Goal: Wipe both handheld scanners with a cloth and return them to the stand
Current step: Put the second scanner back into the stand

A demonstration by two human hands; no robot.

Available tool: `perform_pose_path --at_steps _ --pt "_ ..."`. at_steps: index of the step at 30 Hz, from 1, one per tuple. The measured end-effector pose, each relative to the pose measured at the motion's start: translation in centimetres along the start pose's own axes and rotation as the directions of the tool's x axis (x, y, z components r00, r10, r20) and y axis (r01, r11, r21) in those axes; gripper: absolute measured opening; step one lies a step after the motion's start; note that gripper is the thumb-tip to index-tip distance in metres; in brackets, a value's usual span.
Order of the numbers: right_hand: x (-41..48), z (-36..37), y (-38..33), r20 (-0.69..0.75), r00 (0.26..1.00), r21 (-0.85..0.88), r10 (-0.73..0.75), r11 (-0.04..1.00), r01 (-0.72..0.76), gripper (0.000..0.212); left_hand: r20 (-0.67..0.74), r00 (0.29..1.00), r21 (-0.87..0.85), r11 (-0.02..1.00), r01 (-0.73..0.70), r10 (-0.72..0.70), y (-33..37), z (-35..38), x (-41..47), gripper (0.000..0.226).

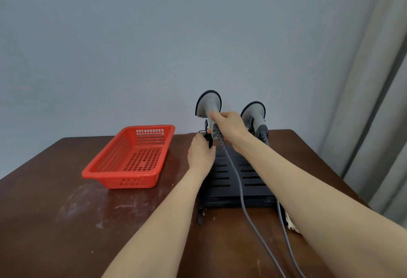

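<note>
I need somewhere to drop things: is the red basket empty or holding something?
Empty. The red basket sits on the table left of the stand, and its perforated floor shows bare from wall to wall.

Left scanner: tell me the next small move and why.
Probably lift the left scanner straight up, clear of the stand. The right hand already grips its handle, the left hand braces the stand's bracket, and the right scanner sits untouched.
</note>
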State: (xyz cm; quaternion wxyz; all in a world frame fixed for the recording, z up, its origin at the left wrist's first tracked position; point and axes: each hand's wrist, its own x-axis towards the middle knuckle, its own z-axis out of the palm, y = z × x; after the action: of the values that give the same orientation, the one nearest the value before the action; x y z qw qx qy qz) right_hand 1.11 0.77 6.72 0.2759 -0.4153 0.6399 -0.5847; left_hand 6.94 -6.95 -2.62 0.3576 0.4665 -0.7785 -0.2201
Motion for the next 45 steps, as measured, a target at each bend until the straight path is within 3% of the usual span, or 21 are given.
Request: perform_pose_path --at_steps 4,8,18,23,45 --pt "0.0 0.2 0.2 -0.013 1.0 -0.09 -0.027 0.996 0.026 0.027 0.007 1.0 0.008 1.0 -0.001 0.001 0.1 0.1 0.0 0.026" --pt "0.1 0.4 0.8 -0.031 0.999 -0.172 -0.034 0.985 0.029 0.058 0.017 1.0 0.026 1.0 -0.007 0.007 0.1 0.3 0.2 0.021" --pt "0.2 0.5 1.0 0.006 0.991 -0.421 -0.13 0.899 0.121 0.054 0.027 0.996 0.079 0.993 -0.091 0.089 -1.1 1.1 1.0 0.02" --pt "0.4 0.7 1.5 0.045 0.993 -0.5 -0.106 0.858 0.114 0.049 0.032 0.995 0.092 0.991 -0.099 0.097 -1.2 1.0 1.1 0.023" --pt "1.1 0.6 2.5 0.008 0.998 -0.438 -0.066 0.897 0.062 0.057 0.099 0.994 0.044 0.998 -0.052 0.047 -0.4 0.1 0.8 0.025"
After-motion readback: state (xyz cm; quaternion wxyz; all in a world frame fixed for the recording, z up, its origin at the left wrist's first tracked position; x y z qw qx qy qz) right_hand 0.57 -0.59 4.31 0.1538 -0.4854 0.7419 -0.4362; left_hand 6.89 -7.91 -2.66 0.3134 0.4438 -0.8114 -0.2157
